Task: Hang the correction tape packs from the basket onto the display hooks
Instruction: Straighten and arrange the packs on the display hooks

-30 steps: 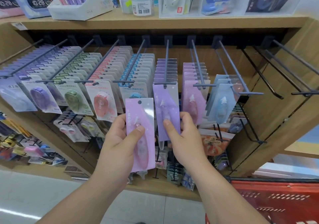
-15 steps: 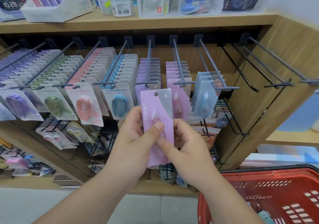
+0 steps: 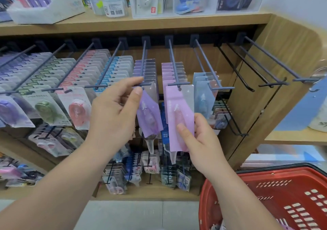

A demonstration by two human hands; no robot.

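**Pink pack (image 3: 178, 109) at hook (image 3: 174, 65) tip**

Pink pack's top hole sits at the tip of the hook, mid-rack. Right hand (image 3: 200, 141) grips its lower edge, thumb on the front. Left hand (image 3: 113, 116) pinches the top of a purple pack (image 3: 148, 116) at the next hook (image 3: 144, 61) left, finger and thumb closed on it. Red basket (image 3: 207, 203) stands near right.

Bare dark metal hooks (image 3: 272, 58) on the right leave open air; densely hung carded packs (image 3: 79, 70) crowd the left hooks to their tips.
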